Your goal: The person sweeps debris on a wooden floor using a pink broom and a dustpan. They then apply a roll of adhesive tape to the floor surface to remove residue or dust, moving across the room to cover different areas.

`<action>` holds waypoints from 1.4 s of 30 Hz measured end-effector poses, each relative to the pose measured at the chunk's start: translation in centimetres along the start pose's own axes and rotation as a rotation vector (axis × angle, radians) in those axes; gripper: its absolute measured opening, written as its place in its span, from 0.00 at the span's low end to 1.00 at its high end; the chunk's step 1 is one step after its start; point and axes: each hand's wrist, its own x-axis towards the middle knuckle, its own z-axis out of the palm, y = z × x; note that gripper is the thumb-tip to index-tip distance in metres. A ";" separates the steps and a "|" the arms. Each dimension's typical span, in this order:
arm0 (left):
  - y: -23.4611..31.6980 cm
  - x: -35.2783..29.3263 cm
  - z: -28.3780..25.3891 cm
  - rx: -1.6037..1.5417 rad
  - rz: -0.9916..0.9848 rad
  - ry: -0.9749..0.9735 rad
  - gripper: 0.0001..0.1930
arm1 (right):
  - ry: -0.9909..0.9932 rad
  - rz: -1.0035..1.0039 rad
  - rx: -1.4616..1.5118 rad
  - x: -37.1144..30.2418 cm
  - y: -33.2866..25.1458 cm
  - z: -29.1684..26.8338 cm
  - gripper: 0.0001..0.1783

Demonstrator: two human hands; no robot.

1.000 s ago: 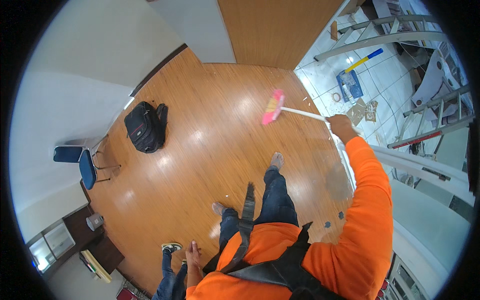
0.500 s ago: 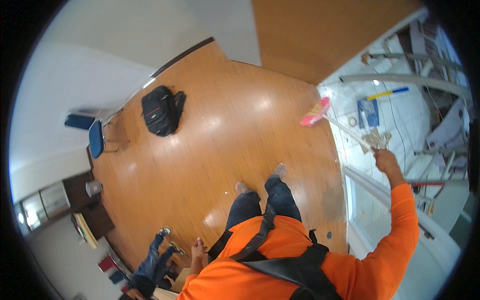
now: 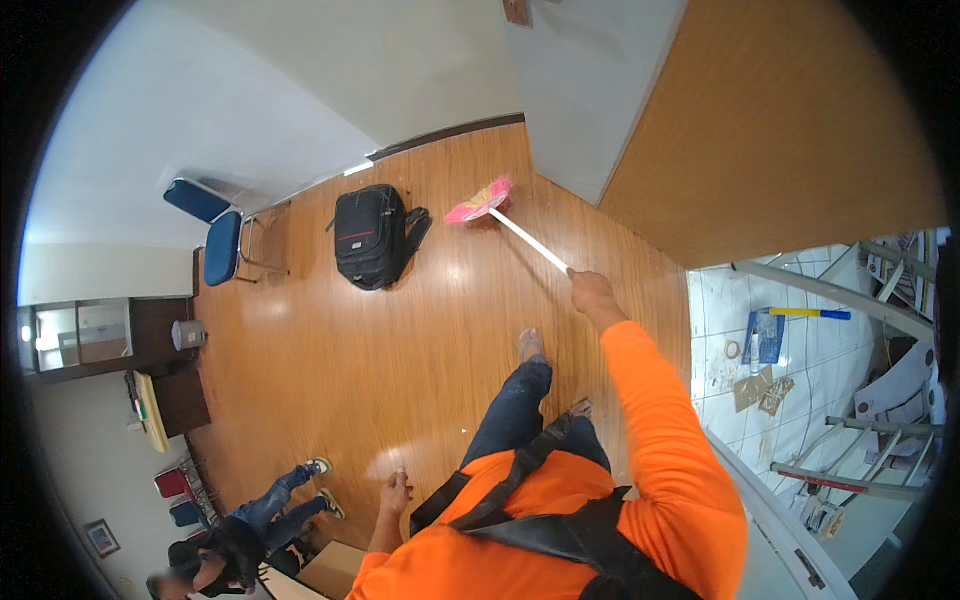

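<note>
My right hand (image 3: 592, 294), at the end of an orange sleeve, grips the white handle of a broom (image 3: 522, 231). Its pink bristle head (image 3: 480, 201) rests on the wooden floor (image 3: 400, 340) near the far wall, just right of a black backpack (image 3: 371, 237). My left hand (image 3: 396, 492) hangs low beside my body with the fingers loosely curled and nothing in it. My bare feet stand on the floor below the broom handle.
A blue chair (image 3: 218, 232) stands by the wall at the left. A dark desk (image 3: 165, 390) and cabinet are further left. Another person in jeans (image 3: 262, 510) sits at the lower left. A tiled area with a blue dustpan (image 3: 768, 335), scraps and metal frames lies right.
The view has swung left. My right arm has carried the broom from the tile edge at the right across to the floor near the backpack.
</note>
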 end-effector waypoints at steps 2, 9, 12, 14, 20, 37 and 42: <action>5.1 1.2 -0.2 -0.108 0.111 -0.034 0.33 | 0.001 0.148 0.017 5.7 1.8 2.2 0.21; 8.7 1.0 -1.5 -0.224 0.023 0.055 0.35 | -0.058 0.155 -0.156 -0.4 9.6 -1.8 0.22; 6.5 1.7 -0.8 -0.137 -0.104 0.011 0.35 | -0.102 0.194 -0.279 -10.2 19.6 -2.5 0.28; 6.0 2.1 0.3 -0.066 -0.154 -0.013 0.34 | -0.209 0.331 -0.291 -17.1 24.5 -4.5 0.28; 8.0 0.6 5.2 -0.225 -0.024 0.043 0.35 | -0.359 0.483 -0.381 -29.8 31.6 -9.1 0.27; -3.1 -14.1 11.8 -0.210 -0.088 0.134 0.34 | -0.207 -0.384 -0.164 -0.4 -1.0 3.8 0.25; -3.0 -11.2 7.7 -0.171 -0.083 0.123 0.33 | -0.355 -0.156 -0.151 5.0 -10.4 7.7 0.24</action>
